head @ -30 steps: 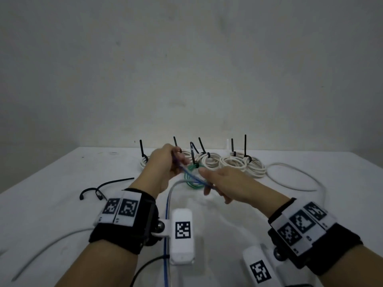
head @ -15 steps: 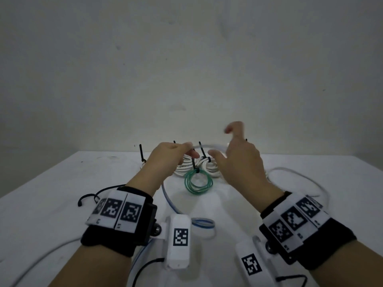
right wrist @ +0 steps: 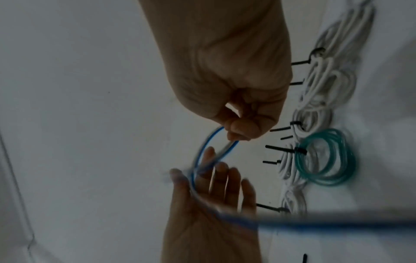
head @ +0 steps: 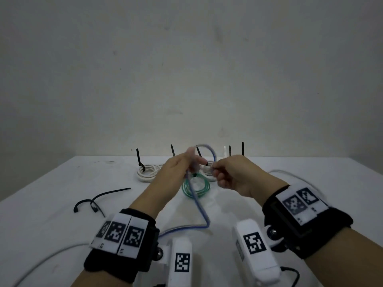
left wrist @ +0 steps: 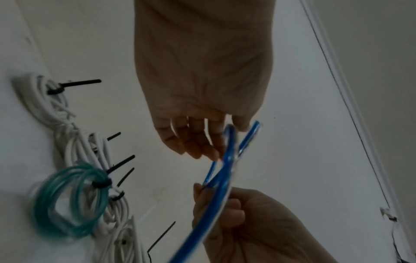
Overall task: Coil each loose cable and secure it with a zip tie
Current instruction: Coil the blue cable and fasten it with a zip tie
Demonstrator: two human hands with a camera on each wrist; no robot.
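Observation:
A loose blue cable (head: 199, 206) rises from the table to both raised hands and arcs in a loop above them. My right hand (head: 214, 168) pinches the cable between thumb and fingers; the right wrist view shows that right hand (right wrist: 241, 131) closed on the loop's end. My left hand (right wrist: 216, 178) has its fingers spread straight, and the blue cable (right wrist: 203, 144) lies across it between thumb and fingers. In the left wrist view the blue cable (left wrist: 225, 170) crosses itself by the left hand (left wrist: 195, 146).
A tied green coil (head: 196, 188) lies under the hands. Several white coils (head: 146, 172) with black zip ties stand along the table's back edge. Loose black zip ties (head: 103, 196) lie at left. Loose white cables run at the right (head: 290, 175) and the front left (head: 41, 264).
Half a second ago the right hand was lifted with fingers apart. Now it has come down and pinches the blue cable, and a loop stands above the hands.

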